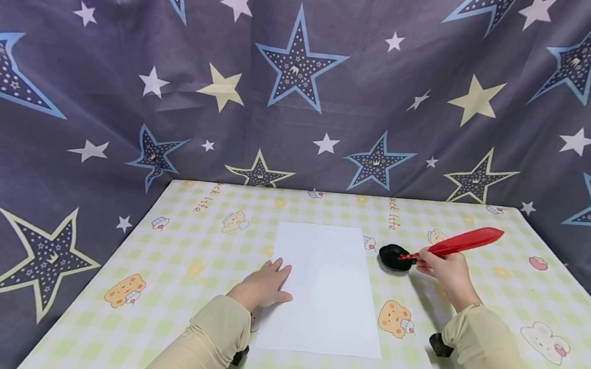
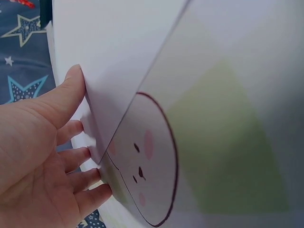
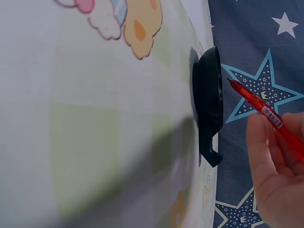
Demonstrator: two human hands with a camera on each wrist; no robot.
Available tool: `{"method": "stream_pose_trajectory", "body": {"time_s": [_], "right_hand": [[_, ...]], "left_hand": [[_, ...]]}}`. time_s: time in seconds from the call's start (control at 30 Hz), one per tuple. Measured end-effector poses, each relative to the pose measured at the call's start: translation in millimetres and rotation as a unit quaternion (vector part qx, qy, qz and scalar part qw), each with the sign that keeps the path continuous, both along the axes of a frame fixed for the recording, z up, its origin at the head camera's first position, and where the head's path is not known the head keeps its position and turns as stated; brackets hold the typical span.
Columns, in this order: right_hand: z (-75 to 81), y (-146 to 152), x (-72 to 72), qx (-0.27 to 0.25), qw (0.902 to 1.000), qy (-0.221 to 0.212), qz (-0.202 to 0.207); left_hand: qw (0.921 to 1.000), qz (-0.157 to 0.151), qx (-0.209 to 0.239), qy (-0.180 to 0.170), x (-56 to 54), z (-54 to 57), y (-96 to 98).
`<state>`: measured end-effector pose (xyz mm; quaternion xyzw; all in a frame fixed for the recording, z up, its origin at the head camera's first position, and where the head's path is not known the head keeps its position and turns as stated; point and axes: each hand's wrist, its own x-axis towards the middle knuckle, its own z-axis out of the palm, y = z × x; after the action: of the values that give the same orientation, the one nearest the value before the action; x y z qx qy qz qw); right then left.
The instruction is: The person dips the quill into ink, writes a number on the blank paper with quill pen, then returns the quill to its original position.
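Observation:
A blank white sheet of paper [image 1: 324, 290] lies on the table. My left hand [image 1: 263, 286] rests on its left edge, with fingers spread and extended; the left wrist view shows the thumb [image 2: 71, 90] along the paper's edge. In my right hand [image 1: 450, 279] a red pen with a feather top [image 1: 468, 240] is pinched between thumb and fingers. Its tip points at a small black dish [image 1: 393, 257] to the right of the paper. From the right wrist, the pen's red barrel [image 3: 266, 111] ends just above the dish's rim, apart from it.
A checked tablecloth [image 1: 161, 327] with cartoon prints covers the table. Behind and beside it hangs a dark curtain [image 1: 312, 132] with stars. Black wrist devices [image 1: 441, 345] sit under both sleeves.

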<state>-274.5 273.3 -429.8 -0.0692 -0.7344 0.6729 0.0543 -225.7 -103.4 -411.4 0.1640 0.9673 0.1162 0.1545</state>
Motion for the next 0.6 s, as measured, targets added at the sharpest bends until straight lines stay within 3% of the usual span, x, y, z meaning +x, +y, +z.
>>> {"method": "stream_pose_trajectory", "body": {"time_s": [0.13, 0.23, 0.6], "right_hand": [[25.7, -12.5, 17.5, 0.027, 0.9995, -0.006, 0.013], [35.0, -16.9, 23.2, 0.042, 0.9990, -0.009, 0.014], [31.6, -16.7, 17.2, 0.103, 0.9942, -0.027, 0.015]], "left_hand": [[1.0000, 0.003, -0.002, -0.001, -0.7, -0.6, 0.5], [1.0000, 0.005, -0.003, -0.004, -0.7, -0.3, 1.0], [1.0000, 0.006, -0.006, -0.005, 0.2, 2.4, 1.3]]}}
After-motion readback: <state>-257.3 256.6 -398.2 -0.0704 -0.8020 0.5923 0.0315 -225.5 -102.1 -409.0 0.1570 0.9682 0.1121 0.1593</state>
